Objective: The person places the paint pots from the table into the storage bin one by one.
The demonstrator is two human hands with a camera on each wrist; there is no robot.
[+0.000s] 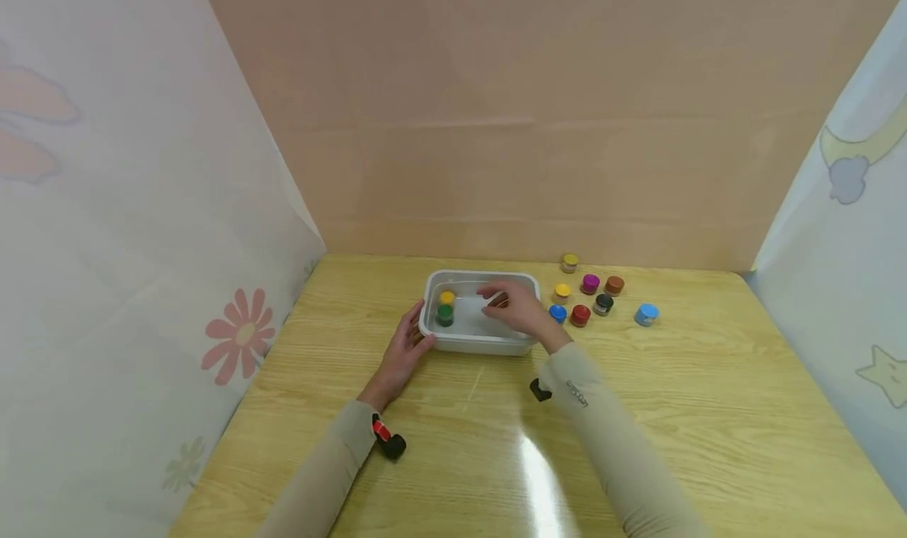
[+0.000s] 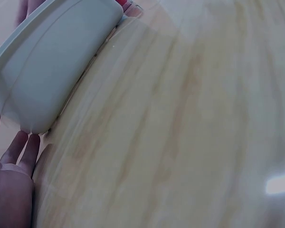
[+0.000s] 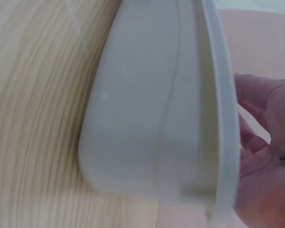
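A white rectangular tub (image 1: 478, 346) stands on the table, holding a small paint jar with a yellow-orange lid (image 1: 447, 296) and one with a green lid (image 1: 445, 312) at its left end. My left hand (image 1: 404, 357) touches the tub's left end. In the left wrist view, straight fingertips (image 2: 31, 142) of that hand meet the lower wall of the tub (image 2: 57, 61). Over the tub's right half reaches my right hand (image 1: 517, 306), thumb and forefinger apart, with nothing visible between them. In the right wrist view, the tub's wall (image 3: 133, 104) partly hides this hand (image 3: 270, 152).
Right of the tub are several more paint jars, including a blue one (image 1: 557, 313), a red one (image 1: 580, 315), a black one (image 1: 604, 304) and a purple one (image 1: 590, 284). A light blue jar (image 1: 646, 314) lies farthest right. A brown backdrop (image 1: 531, 168) rises behind the table.
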